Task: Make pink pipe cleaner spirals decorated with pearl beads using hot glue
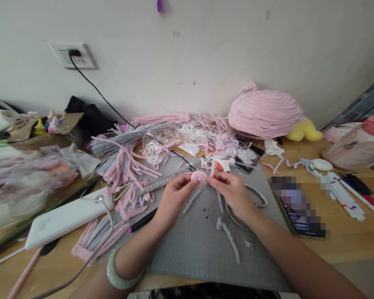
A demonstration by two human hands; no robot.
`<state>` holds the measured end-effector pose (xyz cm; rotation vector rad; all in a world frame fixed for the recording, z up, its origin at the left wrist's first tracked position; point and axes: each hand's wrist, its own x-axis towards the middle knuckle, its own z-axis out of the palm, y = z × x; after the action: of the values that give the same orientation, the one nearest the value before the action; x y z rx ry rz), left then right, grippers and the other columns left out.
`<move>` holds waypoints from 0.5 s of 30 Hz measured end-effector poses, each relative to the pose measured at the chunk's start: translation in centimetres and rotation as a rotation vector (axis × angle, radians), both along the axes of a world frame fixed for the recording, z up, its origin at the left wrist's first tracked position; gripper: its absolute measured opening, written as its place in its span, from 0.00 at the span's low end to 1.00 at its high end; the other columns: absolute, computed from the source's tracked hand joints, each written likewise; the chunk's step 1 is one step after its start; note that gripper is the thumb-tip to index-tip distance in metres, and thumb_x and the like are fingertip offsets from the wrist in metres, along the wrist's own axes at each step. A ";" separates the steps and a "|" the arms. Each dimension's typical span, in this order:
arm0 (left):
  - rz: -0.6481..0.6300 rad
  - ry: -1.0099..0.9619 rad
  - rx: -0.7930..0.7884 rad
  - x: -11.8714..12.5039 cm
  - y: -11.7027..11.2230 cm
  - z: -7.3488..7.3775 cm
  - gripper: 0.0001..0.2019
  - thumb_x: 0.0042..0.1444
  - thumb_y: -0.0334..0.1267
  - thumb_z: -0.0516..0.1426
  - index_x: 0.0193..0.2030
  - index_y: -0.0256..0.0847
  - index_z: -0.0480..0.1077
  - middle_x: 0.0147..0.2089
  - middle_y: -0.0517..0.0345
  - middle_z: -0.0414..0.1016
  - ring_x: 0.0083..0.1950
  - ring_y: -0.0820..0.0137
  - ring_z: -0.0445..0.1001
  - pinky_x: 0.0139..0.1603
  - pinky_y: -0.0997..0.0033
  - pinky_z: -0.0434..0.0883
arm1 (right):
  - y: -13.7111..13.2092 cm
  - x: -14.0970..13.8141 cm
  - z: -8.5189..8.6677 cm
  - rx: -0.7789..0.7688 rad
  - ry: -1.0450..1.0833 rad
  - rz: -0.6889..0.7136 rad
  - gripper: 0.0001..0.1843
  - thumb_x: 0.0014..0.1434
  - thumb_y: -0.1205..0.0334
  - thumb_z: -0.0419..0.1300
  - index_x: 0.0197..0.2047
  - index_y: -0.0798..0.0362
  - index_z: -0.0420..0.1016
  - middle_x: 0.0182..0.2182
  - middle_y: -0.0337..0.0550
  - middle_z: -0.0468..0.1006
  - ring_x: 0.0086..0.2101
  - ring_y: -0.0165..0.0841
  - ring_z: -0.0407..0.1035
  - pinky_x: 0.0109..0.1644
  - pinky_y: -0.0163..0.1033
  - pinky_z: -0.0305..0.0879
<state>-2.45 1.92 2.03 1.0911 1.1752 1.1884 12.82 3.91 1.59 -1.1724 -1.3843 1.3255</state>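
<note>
My left hand point(176, 195) pinches the left side of a small round coil of pink pipe cleaner point(199, 177), pale at its centre. On the coil's right edge my right hand point(232, 191) closes thumb and finger on the pink strand, whose loose end stands up above the fingers. Both hands hold the coil over a grey cutting mat point(187, 249). Just behind it lies a white and orange glue gun point(222, 165). Below the hands rests a pale twisted pipe cleaner point(229, 238), and a metal ruler point(162, 181) lies left of the coil.
Bundles of pink pipe cleaners point(124, 162) and a white power bank point(70, 216) are on the left. A large pink wound bundle point(264, 112) stands against the wall. At right lie a phone point(302, 220) and several white pens point(345, 195). A cable hangs from the wall socket point(84, 58).
</note>
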 end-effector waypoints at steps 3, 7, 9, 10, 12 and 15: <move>-0.013 -0.040 -0.022 0.0 0.0 -0.3 0.10 0.47 0.43 0.61 0.30 0.38 0.74 0.32 0.58 0.75 0.34 0.71 0.68 0.38 0.75 0.63 | -0.1 0.0 0.3 0.024 -0.042 0.008 0.15 0.47 0.52 0.60 0.21 0.55 0.66 0.18 0.33 0.60 0.23 0.25 0.51 0.25 0.33 0.46; -0.032 -0.081 -0.032 0.0 0.1 -0.5 0.09 0.47 0.43 0.61 0.29 0.38 0.73 0.32 0.59 0.75 0.34 0.72 0.68 0.39 0.75 0.63 | -0.1 -0.1 0.5 0.032 -0.061 0.018 0.14 0.48 0.53 0.59 0.21 0.54 0.66 0.19 0.34 0.59 0.23 0.26 0.51 0.25 0.34 0.46; -0.040 -0.100 -0.036 0.0 0.1 -0.5 0.09 0.47 0.42 0.62 0.29 0.38 0.73 0.32 0.59 0.75 0.34 0.73 0.68 0.39 0.76 0.63 | -0.1 -0.1 0.5 0.030 -0.069 0.015 0.14 0.48 0.53 0.59 0.21 0.54 0.65 0.18 0.34 0.59 0.23 0.26 0.52 0.25 0.34 0.46; -0.042 -0.110 -0.038 0.0 0.1 -0.5 0.09 0.46 0.42 0.62 0.28 0.38 0.73 0.33 0.59 0.75 0.34 0.73 0.68 0.40 0.76 0.63 | -0.1 -0.1 0.5 0.027 -0.074 0.014 0.14 0.48 0.52 0.58 0.21 0.54 0.65 0.18 0.33 0.59 0.23 0.26 0.51 0.25 0.34 0.46; -0.036 -0.138 -0.038 0.1 0.1 -0.6 0.08 0.46 0.41 0.61 0.28 0.38 0.74 0.33 0.59 0.76 0.35 0.72 0.68 0.41 0.75 0.63 | -0.1 -0.1 0.5 0.023 -0.078 0.015 0.14 0.47 0.52 0.58 0.21 0.54 0.65 0.18 0.33 0.59 0.23 0.26 0.51 0.25 0.34 0.46; -0.018 -0.179 -0.035 0.2 0.0 -0.6 0.08 0.46 0.41 0.61 0.28 0.38 0.74 0.33 0.58 0.76 0.36 0.71 0.69 0.43 0.74 0.62 | 0.0 -0.2 0.3 0.019 -0.080 0.017 0.14 0.47 0.51 0.58 0.22 0.54 0.67 0.19 0.34 0.60 0.23 0.26 0.52 0.26 0.34 0.47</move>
<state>-2.28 1.95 1.46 0.9465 1.0423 1.2202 12.67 3.87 1.91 -1.2146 -1.4639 1.2869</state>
